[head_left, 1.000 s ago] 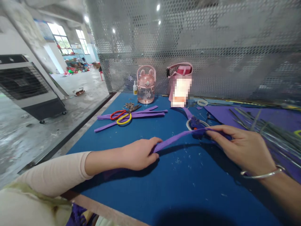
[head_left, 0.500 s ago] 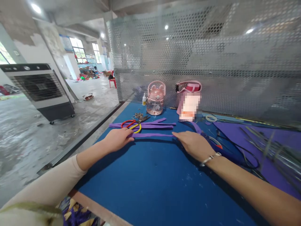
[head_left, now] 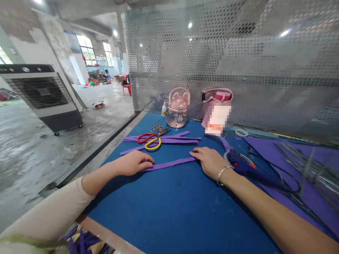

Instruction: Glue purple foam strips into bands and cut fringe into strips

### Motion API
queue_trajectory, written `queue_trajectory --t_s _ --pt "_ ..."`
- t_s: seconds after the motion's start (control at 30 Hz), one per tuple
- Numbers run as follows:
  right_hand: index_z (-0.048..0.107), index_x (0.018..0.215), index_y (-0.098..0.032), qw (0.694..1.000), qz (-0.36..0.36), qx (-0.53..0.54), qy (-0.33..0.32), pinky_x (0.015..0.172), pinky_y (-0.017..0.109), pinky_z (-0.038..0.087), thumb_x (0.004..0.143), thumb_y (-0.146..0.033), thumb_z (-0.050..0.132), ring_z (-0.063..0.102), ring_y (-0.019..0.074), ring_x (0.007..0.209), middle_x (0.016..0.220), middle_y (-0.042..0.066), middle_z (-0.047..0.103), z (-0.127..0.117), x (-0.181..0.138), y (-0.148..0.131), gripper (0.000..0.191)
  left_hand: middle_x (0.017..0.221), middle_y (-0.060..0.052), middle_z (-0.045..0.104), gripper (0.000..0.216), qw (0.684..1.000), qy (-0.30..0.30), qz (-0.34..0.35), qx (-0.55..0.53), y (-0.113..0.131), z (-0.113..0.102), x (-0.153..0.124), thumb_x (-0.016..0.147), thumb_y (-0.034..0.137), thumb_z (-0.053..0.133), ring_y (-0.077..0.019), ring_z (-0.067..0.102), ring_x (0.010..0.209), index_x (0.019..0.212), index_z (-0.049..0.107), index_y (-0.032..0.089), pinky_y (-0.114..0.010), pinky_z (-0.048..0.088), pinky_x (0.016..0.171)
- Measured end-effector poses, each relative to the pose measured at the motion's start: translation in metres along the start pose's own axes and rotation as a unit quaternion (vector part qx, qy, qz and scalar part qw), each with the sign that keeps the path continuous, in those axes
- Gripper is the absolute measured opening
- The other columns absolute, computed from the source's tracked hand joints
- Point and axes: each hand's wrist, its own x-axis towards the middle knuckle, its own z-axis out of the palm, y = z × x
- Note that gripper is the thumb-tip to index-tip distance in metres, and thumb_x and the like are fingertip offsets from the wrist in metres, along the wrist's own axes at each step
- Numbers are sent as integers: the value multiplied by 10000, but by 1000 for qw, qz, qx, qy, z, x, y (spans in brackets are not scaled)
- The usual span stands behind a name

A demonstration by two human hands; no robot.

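A long purple foam strip (head_left: 171, 164) lies flat on the blue table mat (head_left: 169, 208). My left hand (head_left: 135, 163) is closed over the strip's left end, thumb against curled fingers. My right hand (head_left: 209, 160), with a silver bangle on the wrist, holds down the strip's right end with its fingers pressed together on it. The strip is stretched straight between the two hands. Just beyond it lie more purple strips (head_left: 180, 139) with red-and-yellow-handled scissors (head_left: 149, 139) on top.
A blue glue gun (head_left: 241, 162) with its cord lies right of my right hand, beside a purple sheet (head_left: 275, 148) and thin metal wires (head_left: 307, 164). A pink bottle (head_left: 178, 113), a pink bag (head_left: 217, 109) and a perforated metal screen (head_left: 238, 63) stand behind. The table's left edge drops to the floor.
Both hands carried the strip away from the glue gun, reached forward, then drew back a little and laid it flat on the mat. The view swung upward.
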Motion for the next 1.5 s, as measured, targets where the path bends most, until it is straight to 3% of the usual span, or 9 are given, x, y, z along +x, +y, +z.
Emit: queue_trajectory --t_s 0.17,0.33,0.5,0.6,0.87,1.03,1.13,1.33,1.5 --pt "466 1389 -118 1000 8 11 -8 943 477 425 853 -122 356 482 280 1265 1422 170 480 -5 -13 -20 547 874 -15 704 333 1000 9 -14 19 0 1 -1 900 401 458 -140 588 707 1047 673 194 -217 403 648" --pt "386 1445 -178 999 -9 43 -17 1008 534 389 864 -629 369 446 299 1305 1428 145 479 -8 -25 -31 735 805 -5 677 336 1000 9 -24 18 0 1 -1 899 413 458 -130 563 661 1051 658 190 -212 388 613" --pt "202 1507 -119 994 43 43 93 1077 656 174 953 -522 239 296 342 1390 1499 214 341 -14 -22 -24 686 830 -10 692 339 1000 3 -22 22 1 2 -1 899 410 464 -135 580 676 1082 654 196 -213 398 626" --pt "366 1443 -230 988 -11 55 141 1072 606 269 939 -532 335 451 316 1299 1399 138 515 -14 -20 -21 588 897 -21 709 319 999 28 3 24 0 3 -1 912 382 463 -141 606 735 1066 670 194 -216 418 687" --pt "323 1459 -278 911 124 85 385 1057 532 366 983 -449 195 430 297 1307 1436 100 448 -87 -29 7 522 639 18 668 261 938 327 119 -7 8 -2 -13 907 308 506 -82 530 486 1028 687 163 -173 412 502" --pt "457 1370 -379 881 136 89 444 982 508 439 968 -410 324 562 295 1153 1306 41 570 -110 -37 -6 425 759 -6 721 137 799 565 188 89 21 -12 -33 898 238 563 -74 611 567 916 681 171 -152 453 551" --pt "404 1408 -331 894 73 65 438 982 523 429 953 -331 396 538 300 1182 1320 86 552 -106 -36 -16 455 776 4 717 118 774 558 235 185 24 -11 -36 870 262 624 -87 641 638 953 661 187 -160 486 623" --pt "572 1149 -218 932 -27 33 360 908 469 456 912 -255 464 602 283 1048 1090 118 669 -91 -30 -27 263 908 -48 684 194 865 334 190 324 19 29 -8 921 129 467 -137 650 777 970 650 171 -217 514 668" --pt "644 876 -186 987 14 65 147 628 333 497 861 -476 536 648 205 714 837 65 700 -60 -38 -29 310 815 -46 630 151 880 393 109 242 17 40 12 883 140 491 -137 621 722 847 636 157 -211 494 603"
